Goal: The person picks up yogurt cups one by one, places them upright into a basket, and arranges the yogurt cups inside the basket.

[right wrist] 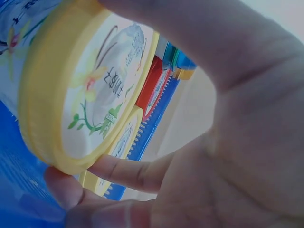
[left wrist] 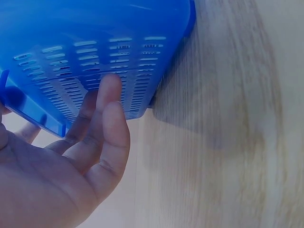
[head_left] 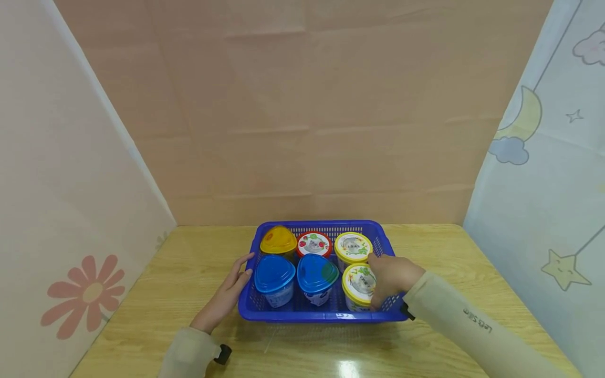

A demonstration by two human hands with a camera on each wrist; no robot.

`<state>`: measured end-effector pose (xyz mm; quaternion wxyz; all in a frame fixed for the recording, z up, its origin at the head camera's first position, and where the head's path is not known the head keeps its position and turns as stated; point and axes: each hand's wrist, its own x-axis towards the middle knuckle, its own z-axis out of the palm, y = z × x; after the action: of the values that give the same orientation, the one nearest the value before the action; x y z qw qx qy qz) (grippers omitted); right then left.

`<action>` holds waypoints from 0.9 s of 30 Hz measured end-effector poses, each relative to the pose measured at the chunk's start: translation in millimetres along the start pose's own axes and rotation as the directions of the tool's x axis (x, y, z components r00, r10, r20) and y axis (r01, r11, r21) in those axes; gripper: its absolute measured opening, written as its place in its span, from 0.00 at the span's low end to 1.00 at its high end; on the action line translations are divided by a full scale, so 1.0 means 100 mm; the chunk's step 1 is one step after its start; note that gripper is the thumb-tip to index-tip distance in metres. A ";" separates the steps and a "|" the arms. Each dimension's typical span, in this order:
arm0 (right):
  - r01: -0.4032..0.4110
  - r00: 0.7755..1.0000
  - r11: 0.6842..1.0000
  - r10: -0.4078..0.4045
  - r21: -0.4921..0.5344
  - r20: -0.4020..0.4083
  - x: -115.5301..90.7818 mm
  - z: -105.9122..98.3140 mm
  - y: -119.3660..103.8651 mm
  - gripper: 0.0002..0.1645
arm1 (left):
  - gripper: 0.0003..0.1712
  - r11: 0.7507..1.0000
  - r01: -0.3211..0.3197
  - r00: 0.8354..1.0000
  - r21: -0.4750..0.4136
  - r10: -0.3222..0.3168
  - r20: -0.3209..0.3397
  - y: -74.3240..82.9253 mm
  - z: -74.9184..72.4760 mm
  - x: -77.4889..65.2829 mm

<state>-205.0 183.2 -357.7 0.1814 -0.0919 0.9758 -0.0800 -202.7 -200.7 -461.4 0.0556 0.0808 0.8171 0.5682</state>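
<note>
A blue plastic basket [head_left: 312, 317] stands on the wooden table, with tubs in two rows. My left hand [head_left: 226, 294] holds its left rim; in the left wrist view the curled fingers [left wrist: 114, 128] lie against the slotted outer wall. At the front right corner, my right hand [head_left: 394, 275] grips a tub with a yellow-edged lid [head_left: 360, 284]. The right wrist view shows thumb and fingers on either side of that lid [right wrist: 102, 90]. Behind it sits a similar yellow-edged tub [head_left: 353, 247]. To its left are two blue-lidded tubs, the nearer one [head_left: 317, 273] beside it.
The other blue-lidded tub [head_left: 275, 274] is at the front left. Along the back row are a yellow-lidded tub [head_left: 279, 240] and a red-rimmed tub [head_left: 314, 244]. The wooden table [head_left: 189, 262] meets a brown backdrop [head_left: 307, 131], with printed side panels left and right.
</note>
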 end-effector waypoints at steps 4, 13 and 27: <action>-0.006 1.000 1.000 0.006 0.013 0.006 0.00 -0.01 0.00 0.75 | 0.27 1.000 0.006 1.000 -0.004 -0.006 0.002 0.01 -0.01 0.00; -0.001 1.000 0.999 -0.001 0.041 0.029 -0.01 -0.06 0.00 0.74 | 0.27 1.000 0.018 1.000 -0.007 -0.018 0.010 0.03 -0.02 0.00; 0.047 0.998 0.997 -0.048 0.060 0.027 0.02 -0.07 0.05 0.70 | 0.27 1.000 0.013 1.000 -0.027 -0.013 0.006 0.02 -0.01 0.00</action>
<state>-209.8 188.9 -353.3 0.1959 -0.1107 0.9679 -0.1122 -203.1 -201.2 -458.6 0.0627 0.0763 0.8098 0.5784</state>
